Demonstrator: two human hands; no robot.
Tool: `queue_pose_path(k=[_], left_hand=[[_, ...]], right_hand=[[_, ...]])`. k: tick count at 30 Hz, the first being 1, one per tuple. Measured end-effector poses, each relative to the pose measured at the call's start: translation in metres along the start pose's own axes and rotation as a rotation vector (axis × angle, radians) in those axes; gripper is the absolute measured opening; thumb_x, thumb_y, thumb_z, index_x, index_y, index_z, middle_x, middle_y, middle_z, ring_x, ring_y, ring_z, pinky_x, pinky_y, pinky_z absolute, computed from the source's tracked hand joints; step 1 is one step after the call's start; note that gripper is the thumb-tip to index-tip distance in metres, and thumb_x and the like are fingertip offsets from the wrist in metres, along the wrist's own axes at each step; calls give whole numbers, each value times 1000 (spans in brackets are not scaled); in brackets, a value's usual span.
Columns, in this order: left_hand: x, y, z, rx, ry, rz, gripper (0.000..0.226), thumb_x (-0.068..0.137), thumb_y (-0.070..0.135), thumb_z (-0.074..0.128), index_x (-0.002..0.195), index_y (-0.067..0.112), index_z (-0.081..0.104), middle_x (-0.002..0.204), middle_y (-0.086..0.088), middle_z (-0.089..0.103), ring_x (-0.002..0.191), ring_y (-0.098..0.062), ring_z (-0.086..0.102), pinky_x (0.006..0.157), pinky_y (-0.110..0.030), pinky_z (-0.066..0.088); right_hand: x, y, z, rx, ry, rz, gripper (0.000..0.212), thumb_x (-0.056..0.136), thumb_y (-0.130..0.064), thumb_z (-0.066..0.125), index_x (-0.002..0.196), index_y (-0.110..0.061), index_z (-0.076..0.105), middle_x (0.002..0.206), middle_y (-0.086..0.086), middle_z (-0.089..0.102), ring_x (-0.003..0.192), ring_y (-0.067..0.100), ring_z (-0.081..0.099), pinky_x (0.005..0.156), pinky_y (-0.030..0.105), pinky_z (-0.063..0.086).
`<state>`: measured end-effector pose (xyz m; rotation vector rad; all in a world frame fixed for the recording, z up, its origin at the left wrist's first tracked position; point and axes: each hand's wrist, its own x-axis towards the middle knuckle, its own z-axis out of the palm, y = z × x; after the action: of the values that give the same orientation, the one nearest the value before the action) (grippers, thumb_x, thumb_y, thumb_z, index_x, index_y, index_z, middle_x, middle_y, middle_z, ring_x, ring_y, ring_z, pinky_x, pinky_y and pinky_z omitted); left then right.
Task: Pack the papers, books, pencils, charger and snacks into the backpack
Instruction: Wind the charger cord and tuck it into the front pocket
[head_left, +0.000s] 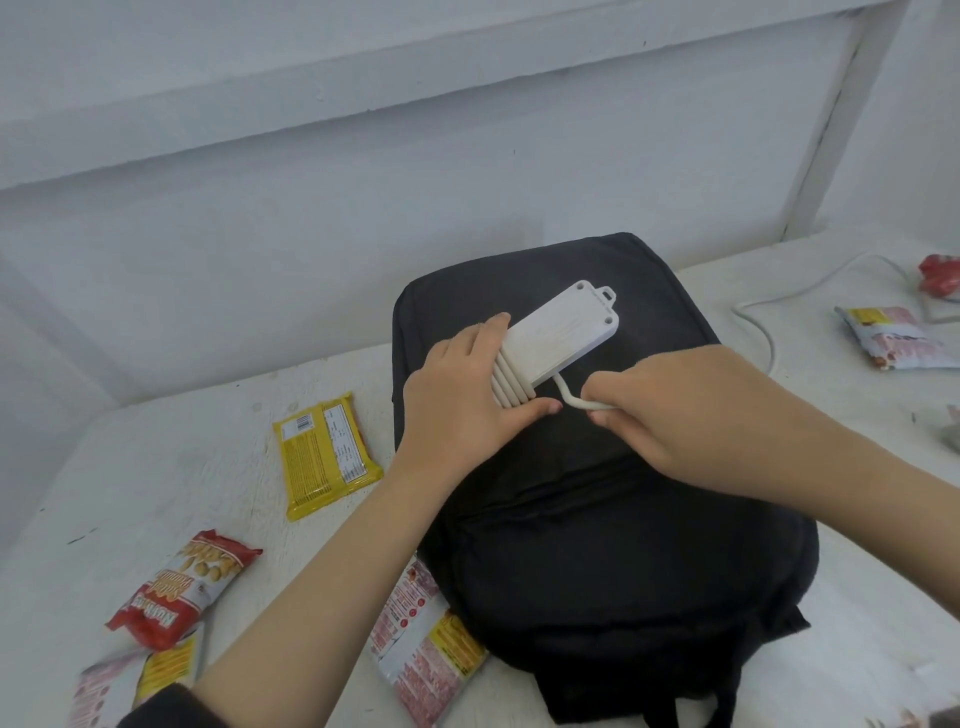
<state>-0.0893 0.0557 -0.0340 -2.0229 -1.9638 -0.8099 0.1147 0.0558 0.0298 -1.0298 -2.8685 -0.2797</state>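
Lying over the upper half of the black backpack (597, 545), the white charger (563, 332) is gripped at its near end by the left hand (462, 410). That hand's fingers (530, 413) are curled round the block and over the turns of cable (511, 387) wound there. The free run of the cable is pinched by the right hand (675, 410), just beside the block. Whether the backpack is open cannot be told.

If tension is lost, the coils could spring loose. The trailing cord (769, 332), judged to be the same cable, might be dragged against the snack packet (883, 338) near it and shift it.

More snacks are scattered on the white counter (182, 467): a yellow packet (324, 457) and a red packet (187, 587). A white boarded wall (311, 208) is seen behind.
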Motion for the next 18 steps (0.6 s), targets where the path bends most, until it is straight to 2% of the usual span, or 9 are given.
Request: queue_pose_path(k=[2, 4, 7, 11, 13, 14, 16, 18], left_hand=[[0, 0, 1, -32, 39, 26, 83, 66, 69, 66, 130, 20, 46, 124, 0, 58, 105, -19, 58, 78, -31, 49], [1, -1, 1, -47, 56, 34, 77, 67, 67, 67, 124, 20, 49, 118, 1, 60, 98, -16, 59, 72, -28, 51], [2, -1, 2, -49, 87, 25, 70, 68, 64, 68, 119, 19, 50, 111, 1, 61, 91, -14, 59, 66, -25, 50], [6, 1, 4, -37, 111, -17, 65, 68, 60, 70, 114, 18, 51, 104, 2, 61, 85, -13, 59, 60, -18, 39], [7, 1, 4, -40, 118, -24, 64, 68, 59, 71, 114, 19, 52, 104, 2, 61, 86, -13, 59, 59, -17, 36], [7, 0, 4, -42, 117, -18, 65, 67, 59, 71, 114, 19, 51, 105, 2, 61, 87, -12, 59, 60, -18, 37], [6, -1, 3, -43, 110, 5, 68, 65, 61, 72, 114, 19, 51, 105, 2, 61, 88, -13, 59, 60, -20, 42], [6, 0, 2, -37, 100, 9, 73, 62, 69, 69, 113, 20, 51, 103, 3, 61, 85, -12, 59, 60, -23, 47]], right_hand=[[-1, -1, -1, -81, 65, 17, 21, 95, -43, 28, 82, -30, 38, 56, -6, 38, 50, 9, 39, 44, 23, 12], [-2, -1, -2, -92, 89, 36, 26, 93, -46, 22, 86, -31, 42, 63, -5, 47, 55, 10, 46, 44, 23, 13], [-2, -2, 1, 48, 100, 48, 23, 97, -46, 28, 84, -28, 36, 67, -7, 47, 59, 10, 44, 47, 22, 22], [-2, -3, -8, 327, -27, 6, 13, 94, -34, 43, 84, -26, 44, 79, -8, 50, 72, 9, 49, 61, 22, 37], [-3, -3, -9, 247, -39, -17, 10, 96, -34, 36, 88, -28, 39, 84, -8, 47, 75, 10, 50, 60, 23, 38], [-3, -3, -7, 138, 4, -23, 12, 96, -37, 30, 91, -30, 38, 81, -7, 48, 72, 11, 51, 53, 24, 35], [-7, 0, -7, -54, 47, 24, 22, 94, -38, 26, 88, -29, 45, 60, -6, 46, 52, 15, 48, 40, 23, 17], [-8, 1, -10, -86, 118, 51, 20, 91, -36, 37, 79, -25, 48, 45, -6, 33, 35, 15, 32, 43, 18, 6]])
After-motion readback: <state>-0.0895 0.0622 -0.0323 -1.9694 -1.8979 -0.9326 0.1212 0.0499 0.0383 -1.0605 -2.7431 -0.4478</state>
